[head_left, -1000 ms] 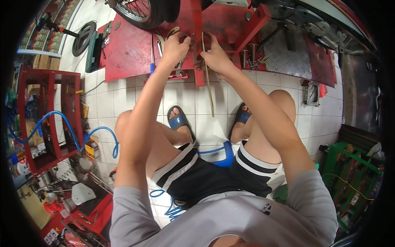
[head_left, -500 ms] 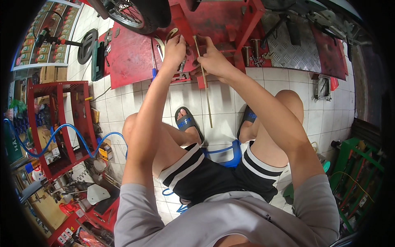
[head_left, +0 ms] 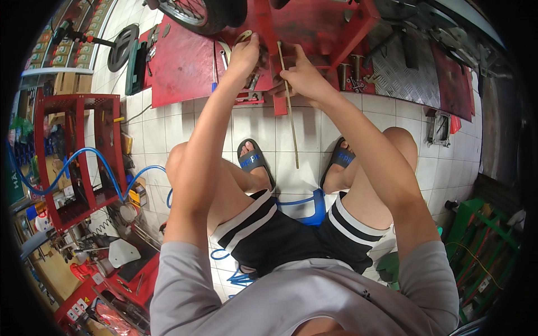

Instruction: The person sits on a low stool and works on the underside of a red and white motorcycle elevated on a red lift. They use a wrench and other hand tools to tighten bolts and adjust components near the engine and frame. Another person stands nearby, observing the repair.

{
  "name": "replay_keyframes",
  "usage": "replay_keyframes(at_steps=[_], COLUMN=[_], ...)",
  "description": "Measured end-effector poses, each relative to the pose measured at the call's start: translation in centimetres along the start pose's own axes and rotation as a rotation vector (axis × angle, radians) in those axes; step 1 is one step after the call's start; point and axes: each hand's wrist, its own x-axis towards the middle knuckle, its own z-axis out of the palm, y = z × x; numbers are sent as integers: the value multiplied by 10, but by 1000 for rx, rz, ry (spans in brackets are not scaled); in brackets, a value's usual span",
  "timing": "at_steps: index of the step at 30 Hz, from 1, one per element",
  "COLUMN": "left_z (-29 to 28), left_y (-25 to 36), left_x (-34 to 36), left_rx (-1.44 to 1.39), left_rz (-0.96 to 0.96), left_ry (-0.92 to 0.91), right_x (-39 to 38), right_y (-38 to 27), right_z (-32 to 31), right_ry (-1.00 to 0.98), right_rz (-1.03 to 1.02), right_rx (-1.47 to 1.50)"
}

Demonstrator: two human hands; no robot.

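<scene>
Far left on the red-painted metal worktop (head_left: pixel 179 73), a dark green flat case (head_left: pixel 135 73) sits by the edge; a knock could tip it off. Next, a slim blue-handled tool (head_left: pixel 214 85) overhangs the front edge; a forearm brushing it could drop it. Left hand (head_left: pixel 245 56) is curled beside a curved tan part (head_left: pixel 244 36); can't tell whether it grips anything, contact hidden. Below, a dark open-toed sandal (head_left: pixel 256 161) leaves toes exposed to anything falling. Left hand is near the upright red steel post (head_left: pixel 262 25); knuckles could scrape it on a slip. Thin brass-coloured rod (head_left: pixel 291 117) runs just right of the post, lower end out over the floor; right hand (head_left: pixel 297 64) seems to pinch its upper part. Loose pinch or bumped free end: rod twists or drops. Further right, small loose nuts (head_left: pixel 356 85) could scatter if swept by the elbow.
</scene>
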Motion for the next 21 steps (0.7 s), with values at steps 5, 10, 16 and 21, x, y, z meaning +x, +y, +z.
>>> replay_keyframes(at_steps=[5,10,16,21], left_z=[-8,-10,-8,-12], left_y=[2,-3,-1,5], left_x=[-4,-1,-5,-6], left_rx=[31,18,-63,45], left_rz=[-2,27,128,59], left_ry=[-77,-63,-78,-120], right_x=[-2,4,2,0], right_y=[-1,6,2,1], right_z=[1,-3,0,2], right_ry=[-29,-67,-53,-40], right_rz=[17,-4,19,21], right_rx=[-10,-96,-85,-73])
